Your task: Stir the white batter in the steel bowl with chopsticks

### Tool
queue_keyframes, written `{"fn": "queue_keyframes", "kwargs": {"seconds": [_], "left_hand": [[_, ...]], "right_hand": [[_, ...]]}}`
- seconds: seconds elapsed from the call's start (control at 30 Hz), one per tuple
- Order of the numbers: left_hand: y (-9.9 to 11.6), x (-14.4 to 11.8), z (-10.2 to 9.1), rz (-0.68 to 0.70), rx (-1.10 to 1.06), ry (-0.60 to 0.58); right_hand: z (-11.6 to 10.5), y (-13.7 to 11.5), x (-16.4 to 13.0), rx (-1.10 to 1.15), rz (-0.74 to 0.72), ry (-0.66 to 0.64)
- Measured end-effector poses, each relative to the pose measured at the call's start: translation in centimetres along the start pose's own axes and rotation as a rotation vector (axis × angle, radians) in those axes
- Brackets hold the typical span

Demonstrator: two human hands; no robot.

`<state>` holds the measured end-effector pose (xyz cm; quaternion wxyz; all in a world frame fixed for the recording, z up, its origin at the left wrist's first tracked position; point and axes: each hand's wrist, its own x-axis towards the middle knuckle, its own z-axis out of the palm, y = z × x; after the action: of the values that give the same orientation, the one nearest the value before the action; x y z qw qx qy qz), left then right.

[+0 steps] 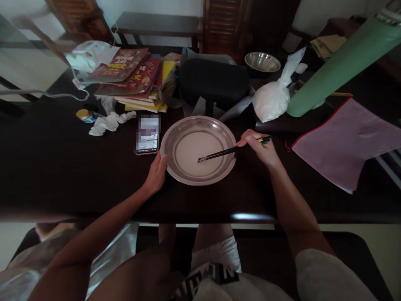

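Head view. Dark wooden bench (46,167), seen from the near edge. A round steel basin (175,144) sits near the middle of the near edge, holding a shallow pool of whitish liquid (191,148).

Left hand (156,173): fingers spread and curved against the basin's left rim, thumb up along the rim wall. It steadies the basin; nothing is enclosed in it.

Right hand (261,148): just off the basin's right rim, fingers pinched closed around a pair of dark chopsticks (225,153). The chopsticks slant down and left over the rim, tips in the liquid near the basin's centre. Their back ends stick out past the hand to the right.

Touching or just beside the basin's upper left rim: a phone (147,140), screen lit, lying flat. Left of the phone, crumpled white tissue (105,124) and a small jar with a yellow lid (84,115).

Toward the far edge, behind the basin: a black case (214,81) lying on grey sheeting. Left of it, a loose stack of books (134,77), red covers on top. Right of the case, a knotted plastic bag of white powder (271,100), and beyond that a second, empty steel bowl (262,62).

Right end of the bench: a green roll (341,62) lying diagonally, and a pinkish cloth pouch (344,142) with red edging, overhanging the right edge.
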<state>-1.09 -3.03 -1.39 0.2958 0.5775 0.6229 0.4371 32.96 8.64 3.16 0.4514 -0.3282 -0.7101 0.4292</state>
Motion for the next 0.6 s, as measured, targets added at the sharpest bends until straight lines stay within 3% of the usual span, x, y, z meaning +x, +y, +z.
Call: {"fn": "queue_keyframes", "kwargs": {"seconds": [0.07,0.23,0.4,0.53,0.6], "left_hand": [[-0.05,0.07,-0.11,0.000,0.003,0.000],[-0.28,0.15,-0.18,0.006,0.009,0.003],[-0.46,0.19,-0.22,0.005,0.026,0.007],[-0.39,0.25,-0.17,0.009,0.029,0.018],[-0.35,0.25,-0.12,0.010,0.021,0.021]], "right_hand": [[0.03,0.00,0.02,-0.027,-0.003,-0.019],[-0.14,-0.06,0.04,-0.003,0.010,0.104],[0.10,0.08,0.14,-0.029,0.003,-0.051],[-0.09,0.05,0.13,-0.038,0.015,0.082],[-0.06,-0.02,0.08,0.001,0.023,0.069]]}}
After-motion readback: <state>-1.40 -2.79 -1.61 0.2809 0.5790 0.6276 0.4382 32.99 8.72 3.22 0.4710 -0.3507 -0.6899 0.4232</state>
